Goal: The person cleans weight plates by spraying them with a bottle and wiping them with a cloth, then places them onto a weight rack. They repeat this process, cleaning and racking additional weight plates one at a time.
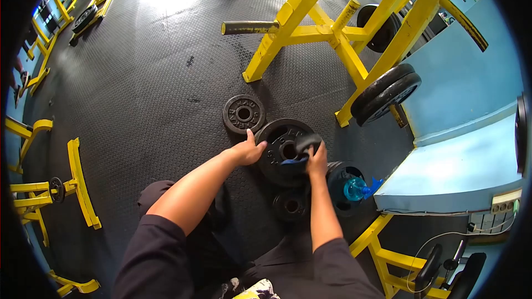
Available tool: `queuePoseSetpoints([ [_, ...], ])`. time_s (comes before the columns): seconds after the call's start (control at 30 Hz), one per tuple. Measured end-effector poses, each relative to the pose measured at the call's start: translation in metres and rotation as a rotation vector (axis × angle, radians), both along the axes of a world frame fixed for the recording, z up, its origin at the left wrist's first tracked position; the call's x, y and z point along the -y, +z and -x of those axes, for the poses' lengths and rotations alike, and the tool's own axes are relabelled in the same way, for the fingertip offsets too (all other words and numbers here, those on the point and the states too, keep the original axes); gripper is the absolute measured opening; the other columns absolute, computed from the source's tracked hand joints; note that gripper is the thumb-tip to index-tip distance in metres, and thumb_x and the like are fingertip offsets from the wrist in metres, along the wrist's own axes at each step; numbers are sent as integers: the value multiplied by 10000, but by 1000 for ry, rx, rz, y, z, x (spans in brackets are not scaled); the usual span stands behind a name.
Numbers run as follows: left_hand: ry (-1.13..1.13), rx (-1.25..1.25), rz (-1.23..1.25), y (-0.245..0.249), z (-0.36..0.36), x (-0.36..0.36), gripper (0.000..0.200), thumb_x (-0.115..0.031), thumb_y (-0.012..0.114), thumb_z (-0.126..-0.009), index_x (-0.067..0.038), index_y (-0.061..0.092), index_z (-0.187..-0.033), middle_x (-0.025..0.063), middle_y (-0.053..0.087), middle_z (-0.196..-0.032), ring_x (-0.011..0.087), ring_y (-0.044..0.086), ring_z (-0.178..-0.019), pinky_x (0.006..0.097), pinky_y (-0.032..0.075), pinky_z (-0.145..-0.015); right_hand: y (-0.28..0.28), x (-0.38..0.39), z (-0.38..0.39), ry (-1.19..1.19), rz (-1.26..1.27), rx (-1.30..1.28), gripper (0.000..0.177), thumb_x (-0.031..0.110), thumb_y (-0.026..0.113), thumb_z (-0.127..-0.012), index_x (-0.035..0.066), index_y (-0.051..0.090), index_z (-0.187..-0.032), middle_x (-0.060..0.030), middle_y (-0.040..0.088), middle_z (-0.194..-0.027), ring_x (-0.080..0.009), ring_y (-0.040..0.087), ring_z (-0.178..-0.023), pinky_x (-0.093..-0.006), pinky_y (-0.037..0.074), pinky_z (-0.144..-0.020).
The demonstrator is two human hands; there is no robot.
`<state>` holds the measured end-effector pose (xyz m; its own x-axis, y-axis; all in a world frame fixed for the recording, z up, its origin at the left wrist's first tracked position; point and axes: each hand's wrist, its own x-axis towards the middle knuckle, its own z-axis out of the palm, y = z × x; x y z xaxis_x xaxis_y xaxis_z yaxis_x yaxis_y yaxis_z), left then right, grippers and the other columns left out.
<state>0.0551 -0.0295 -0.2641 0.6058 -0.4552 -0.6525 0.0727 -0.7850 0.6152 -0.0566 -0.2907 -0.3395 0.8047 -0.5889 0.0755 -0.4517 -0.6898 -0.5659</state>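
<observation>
Large weight plate (272,154) flat, raised letters up, on or near the dark floor (166,94) before the knees; what lies beneath is hidden. Right grip, the right hand (317,158), closed on a dark cloth (308,143) beside the hub; blue patch at its lower edge. Left hand (247,151) at the near-left rim; cannot tell whether it pinches. For good wiping, I'd brace that rim, press evenly, work cloth round hub and lettering. Smaller plate (235,114) just beyond; watch fingers between rims. Blue bottle (353,189) over right-hand plates (339,179), within reach.
</observation>
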Motion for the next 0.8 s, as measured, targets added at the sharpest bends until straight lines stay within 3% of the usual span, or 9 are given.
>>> queuePoseSetpoints([
  [0.03,137,-115,66,18,8,1,1086,-719,331,-925,51,-190,-1488,338,345,-1486,418,321,-1418,408,254,-1172,17,6,-19,-9,-105,-96,573,434,468,-959,4,495,-1338,-258,578,-1280,-413,557,-1185,-495,443,-993],
  [0.13,282,-230,248,2,10,0,1168,-857,234,-845,-13,-271,-1476,318,281,-1531,391,227,-1466,446,196,-1187,25,17,-69,5,-12,-350,564,517,425,-944,49,634,-1177,-215,658,-1152,-391,602,-1119,-495,471,-932],
  [0.3,327,-297,491,-20,2,2,1117,-867,223,-836,-109,-232,-1519,260,183,-1591,390,185,-1481,563,169,-1168,40,-37,-126,114,159,-313,558,543,457,-880,77,711,-1051,-167,694,-1093,-363,618,-1103,-521,442,-935],
  [0.37,336,-103,-54,16,-4,7,1051,-801,262,-888,-85,-127,-1553,238,243,-1581,404,254,-1455,576,200,-1155,27,-70,-135,265,413,-234,498,502,497,-839,105,735,-1022,-128,706,-1068,-353,630,-1044,-542,381,-971],
  [0.43,356,361,-36,31,-9,12,975,-726,319,-923,-60,13,-1567,239,375,-1511,408,372,-1390,575,257,-1130,23,-105,-130,410,484,-166,447,468,572,-808,97,740,-993,-121,683,-1111,-348,569,-1133,-574,289,-1094],
  [0.57,271,509,-16,52,-29,11,880,-664,364,-946,-19,229,-1529,253,428,-1465,388,445,-1341,522,353,-1093,44,-150,-71,571,420,-164,584,283,719,-719,61,586,-1242,-124,458,-1439,-338,284,-1443,-614,223,-1143],
  [0.63,222,449,-27,55,-20,14,851,-640,368,-959,-6,257,-1515,266,451,-1440,397,457,-1327,496,368,-1087,40,-152,-28,659,503,-157,746,279,760,-717,100,482,-1386,-79,341,-1548,-317,277,-1450,-607,278,-1121],
  [0.73,72,384,-67,57,-4,16,822,-617,367,-973,12,289,-1496,284,494,-1393,405,481,-1302,467,389,-1078,46,-139,30,723,481,-148,709,211,707,-782,142,445,-1437,-68,349,-1546,-309,285,-1447,-563,321,-1109],
  [0.8,-42,444,-69,46,6,17,738,-545,445,-972,23,387,-1439,286,560,-1311,405,534,-1244,457,416,-1056,44,-119,69,751,522,-29,600,111,631,-824,151,499,-1408,-75,471,-1462,-301,434,-1361,-464,416,-1054],
])
